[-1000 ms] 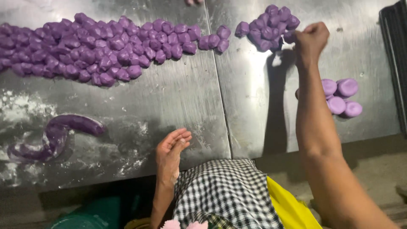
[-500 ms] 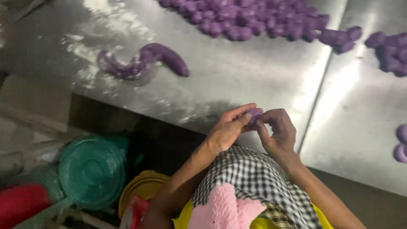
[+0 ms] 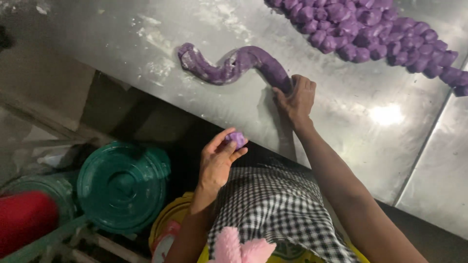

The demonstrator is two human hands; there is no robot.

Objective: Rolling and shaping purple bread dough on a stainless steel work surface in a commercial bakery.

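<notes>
A steel tabletop (image 3: 146,97) dusted with patches of white flour fills the far part of the view, its near edge running down toward the right. Below that edge, at the near left, a green round lid (image 3: 122,185) sits beside a red container (image 3: 22,219).

The right hand (image 3: 296,100) reaches out over the tabletop, its fingers curled and closed around the right end of a dough rope (image 3: 234,65), gripping it where it meets the steel. The left hand (image 3: 219,160) hangs off the tabletop, just in front of the person's checked apron (image 3: 273,204); its fingers are half curled, with the thumb and forefinger pinching a small dough piece (image 3: 237,140).

The dough rope is thick, deep purple and smooth along most of its length, with a rougher, flour-marked left end. It lies flat on the tabletop in a loose S-curve: its long axis runs left to right, dipping in the middle, arching up, then bending down toward the near side into the right hand.

The dough piece is a small, pale purple lump, roughly round. Along the far right of the tabletop lies a long heap of purple dough chunks (image 3: 370,29), well apart from both hands.
</notes>
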